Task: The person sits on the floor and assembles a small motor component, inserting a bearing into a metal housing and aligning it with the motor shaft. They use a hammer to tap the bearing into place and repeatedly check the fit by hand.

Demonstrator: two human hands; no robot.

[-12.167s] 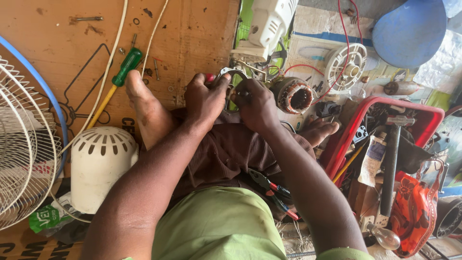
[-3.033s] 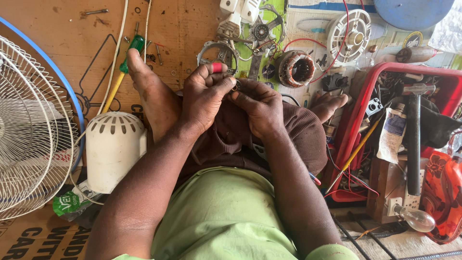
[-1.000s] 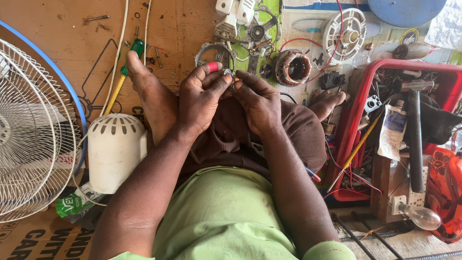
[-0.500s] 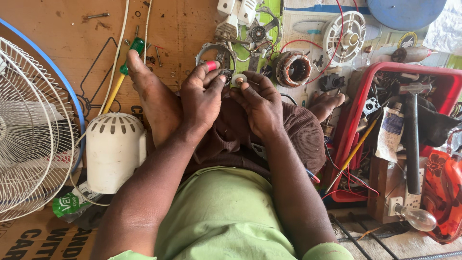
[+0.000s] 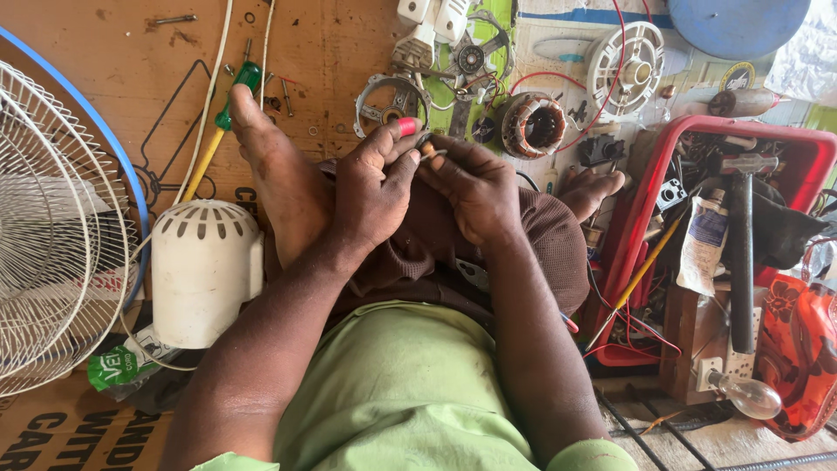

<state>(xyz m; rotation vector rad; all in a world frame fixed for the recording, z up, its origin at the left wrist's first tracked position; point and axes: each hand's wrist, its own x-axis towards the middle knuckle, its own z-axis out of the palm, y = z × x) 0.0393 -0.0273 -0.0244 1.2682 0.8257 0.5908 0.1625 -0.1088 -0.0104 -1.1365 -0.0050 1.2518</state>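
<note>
Nearest the camera, over the lap and its pale green cotton shirt [image 5: 392, 384], both forearms converge so that the work sits close under the eyes and steadied against the raised knee in brown knitted cloth [image 5: 540, 253]. The left hand [image 5: 370, 187] has its fingers curled together, the thumb with a red-painted nail pressed toward the fingertips, pinching a small tan, cylinder-shaped part with a thin wire [image 5: 429, 150]; the right hand [image 5: 475, 187] meets it from the other side, fingers bunched on the same small piece, which hangs between the two hands just above the knee; what it is exactly is too small to tell. Beside the left arm stands a cream, dome-shaped plastic motor cover with slotted vents [image 5: 205, 270], smooth and dull, next to a white wire fan guard with a blue rim [image 5: 52, 227]. On the right, a red plastic crate [image 5: 645, 183] keeps loose tools together, among them a steel hammer [image 5: 741, 244], with a clear glass bulb [image 5: 741, 394] at its near end. Farther off, on the brown cardboard sheet [image 5: 105, 52], lie a green-handled screwdriver with a yellow shaft [image 5: 222, 118], a round grey metal bracket [image 5: 388, 100] and a copper-wound stator ring [image 5: 534, 125], spread out within reach of the hands.
</note>
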